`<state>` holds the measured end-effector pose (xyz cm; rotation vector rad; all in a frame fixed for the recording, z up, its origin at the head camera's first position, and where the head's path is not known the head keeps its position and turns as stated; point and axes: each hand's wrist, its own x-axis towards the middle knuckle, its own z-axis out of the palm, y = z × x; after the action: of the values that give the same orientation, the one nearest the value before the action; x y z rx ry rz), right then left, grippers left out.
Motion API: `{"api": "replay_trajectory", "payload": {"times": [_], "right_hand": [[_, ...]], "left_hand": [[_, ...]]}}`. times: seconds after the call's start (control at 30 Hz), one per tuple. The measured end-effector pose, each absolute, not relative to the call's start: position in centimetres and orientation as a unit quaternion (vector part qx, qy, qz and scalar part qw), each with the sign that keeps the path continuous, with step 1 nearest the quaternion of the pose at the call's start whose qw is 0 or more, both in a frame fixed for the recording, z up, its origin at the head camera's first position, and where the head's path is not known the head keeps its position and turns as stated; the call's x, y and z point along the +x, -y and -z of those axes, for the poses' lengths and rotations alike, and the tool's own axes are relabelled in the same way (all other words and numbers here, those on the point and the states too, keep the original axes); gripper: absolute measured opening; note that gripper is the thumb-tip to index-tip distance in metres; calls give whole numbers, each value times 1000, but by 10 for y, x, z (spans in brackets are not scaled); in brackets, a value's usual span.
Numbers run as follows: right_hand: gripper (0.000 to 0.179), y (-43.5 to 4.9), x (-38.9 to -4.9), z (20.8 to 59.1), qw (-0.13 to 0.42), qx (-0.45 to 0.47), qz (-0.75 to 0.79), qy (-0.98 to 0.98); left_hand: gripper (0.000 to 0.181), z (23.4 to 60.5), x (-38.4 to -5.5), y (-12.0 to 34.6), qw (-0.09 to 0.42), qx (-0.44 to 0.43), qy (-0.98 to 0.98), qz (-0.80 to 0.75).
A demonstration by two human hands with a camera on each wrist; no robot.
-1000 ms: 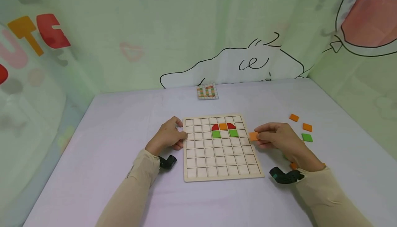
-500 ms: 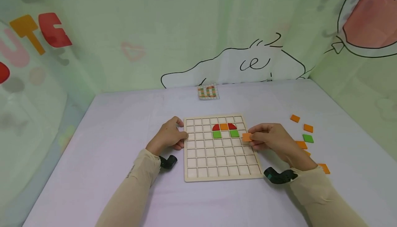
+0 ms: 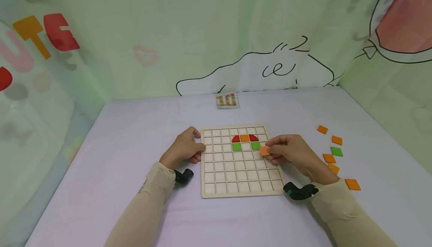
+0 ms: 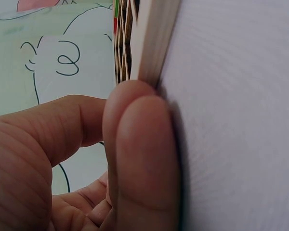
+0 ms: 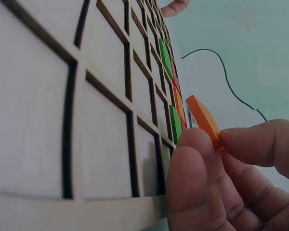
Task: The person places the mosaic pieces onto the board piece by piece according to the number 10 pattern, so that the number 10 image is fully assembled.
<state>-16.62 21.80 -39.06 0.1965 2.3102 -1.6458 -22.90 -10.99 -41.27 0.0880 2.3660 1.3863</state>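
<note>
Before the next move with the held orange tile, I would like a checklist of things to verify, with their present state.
1. Right hand pinches the held orange tile: ok.
2. Left hand touches the left edge of the board: ok.
3. Held orange tile seated in the board: not ok, held above it.
4. Red tiles set in the grid: ok.
5. Layout agrees with the patterned card: cannot tell, its print is too small.
6. Loose tiles off the board: ok, to its right.
</note>
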Motion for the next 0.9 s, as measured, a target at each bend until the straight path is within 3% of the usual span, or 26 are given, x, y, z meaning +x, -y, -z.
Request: {"api": "replay_trajectory", "payload": {"times": [0.9], "right_hand": [[33,-213,-169,401,149,69,578,-799]], "left_hand": [[39,413,-229,110,200,28,-843,-498]]}}
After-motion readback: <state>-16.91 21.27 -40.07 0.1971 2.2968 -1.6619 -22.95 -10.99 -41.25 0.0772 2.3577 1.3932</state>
